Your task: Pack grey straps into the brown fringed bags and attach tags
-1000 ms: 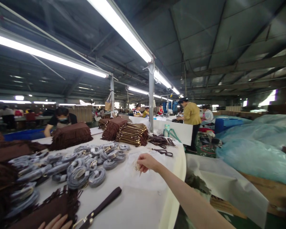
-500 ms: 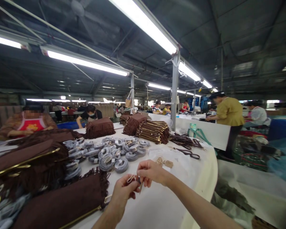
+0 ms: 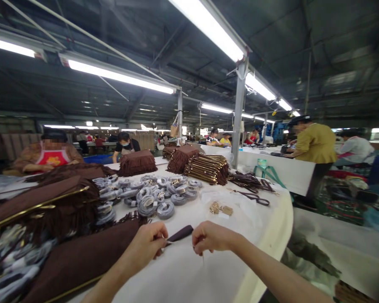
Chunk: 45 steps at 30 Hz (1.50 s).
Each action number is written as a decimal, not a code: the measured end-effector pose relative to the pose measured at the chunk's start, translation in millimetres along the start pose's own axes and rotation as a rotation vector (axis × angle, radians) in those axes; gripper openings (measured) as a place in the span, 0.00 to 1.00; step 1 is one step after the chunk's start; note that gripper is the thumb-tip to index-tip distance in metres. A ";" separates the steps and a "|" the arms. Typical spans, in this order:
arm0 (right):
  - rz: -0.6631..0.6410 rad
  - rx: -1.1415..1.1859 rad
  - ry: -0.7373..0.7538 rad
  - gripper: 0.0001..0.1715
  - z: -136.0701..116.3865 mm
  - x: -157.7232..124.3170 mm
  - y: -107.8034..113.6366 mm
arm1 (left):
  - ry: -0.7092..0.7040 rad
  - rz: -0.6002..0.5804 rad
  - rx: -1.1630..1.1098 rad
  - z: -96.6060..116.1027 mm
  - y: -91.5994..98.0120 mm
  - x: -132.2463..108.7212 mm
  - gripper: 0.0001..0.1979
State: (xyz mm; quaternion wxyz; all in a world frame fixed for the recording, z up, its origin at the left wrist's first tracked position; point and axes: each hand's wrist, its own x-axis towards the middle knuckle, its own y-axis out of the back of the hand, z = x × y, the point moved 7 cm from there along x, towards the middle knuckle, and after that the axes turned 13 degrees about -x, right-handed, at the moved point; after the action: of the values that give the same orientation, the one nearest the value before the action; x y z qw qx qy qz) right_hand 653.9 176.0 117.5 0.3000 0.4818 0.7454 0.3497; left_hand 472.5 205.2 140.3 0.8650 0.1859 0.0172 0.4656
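Note:
My left hand (image 3: 150, 244) is closed in a pinch on a thin pale string, in front of the coiled grey straps (image 3: 166, 209). A dark brown strip (image 3: 180, 233) stretches between my two hands, its left end by my left fingertips. Just right of it, my right hand (image 3: 208, 237) has its fingers pressed together on the pale string, whose end hangs below. Left of my left hand lies a dark brown fringed bag (image 3: 91, 256) with a gold edge. Beyond my right hand are small tan tags (image 3: 225, 210) on clear plastic.
Black scissors (image 3: 252, 197) and dark straps (image 3: 244, 182) lie at the right of the white table (image 3: 271, 235). Stacked brown fringed bags (image 3: 137, 163) stand at the back. Several people work beyond, one in a mustard jacket (image 3: 316, 143). A metal post (image 3: 239, 113) rises behind the table.
My hands have moved apart, and the dark strip now shows stretched between them. The view has shifted, so the background people and lamps sit further right.

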 end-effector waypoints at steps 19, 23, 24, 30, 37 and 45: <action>0.081 0.987 0.162 0.26 -62.3 30.4 -1.3 | -0.264 -0.142 0.289 74.3 -3.1 40.3 0.07; 0.159 0.961 0.089 0.22 -45.4 44.8 -8.0 | -0.106 -0.119 0.092 35.6 16.4 50.0 0.05; 0.168 0.892 0.088 0.20 -41.6 48.3 -7.9 | -0.068 -0.105 0.056 20.7 22.1 50.4 0.06; 0.258 0.408 0.122 0.09 -27.1 85.4 -20.3 | -0.032 -0.061 0.289 -60.0 45.5 29.3 0.10; 0.115 0.129 0.155 0.03 -22.9 127.9 -64.3 | -0.076 -0.185 0.522 -94.5 45.4 2.7 0.28; 0.045 -0.203 0.253 0.05 -31.8 128.2 -85.1 | -0.078 -0.065 0.484 -109.5 52.5 1.2 0.16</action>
State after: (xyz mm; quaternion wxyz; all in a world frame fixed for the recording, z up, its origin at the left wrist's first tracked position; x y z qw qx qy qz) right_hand 540.0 262.8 52.8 0.2429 0.4177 0.7270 0.4879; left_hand 409.0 265.8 56.3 0.8098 0.4050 0.1011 0.4124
